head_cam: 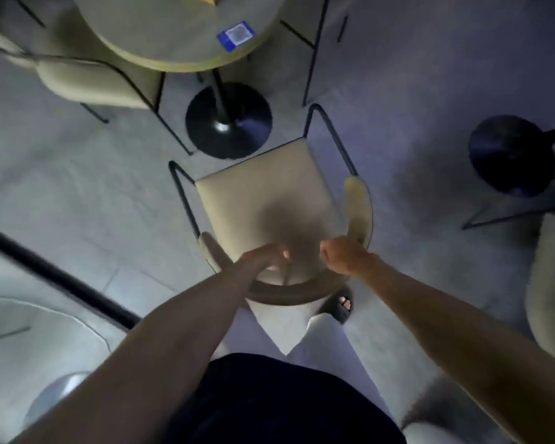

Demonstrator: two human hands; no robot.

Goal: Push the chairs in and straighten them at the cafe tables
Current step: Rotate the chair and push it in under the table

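Note:
A cream chair (263,193) with a black metal frame and curved armrests stands in front of me, its seat turned toward the round cafe table (161,36). The seat's front edge lies just short of the table's black pedestal base (228,120). My left hand (266,256) grips the curved backrest on its left side. My right hand (343,254) grips the backrest on the right, fingers curled over the top rail. The picture is blurred by motion.
A second cream chair (96,81) sits at the table's left side. A blue card (236,34) lies on the tabletop. Another pedestal base (513,155) and a cream chair (551,277) stand at the right. My sandalled foot (342,304) is behind the chair.

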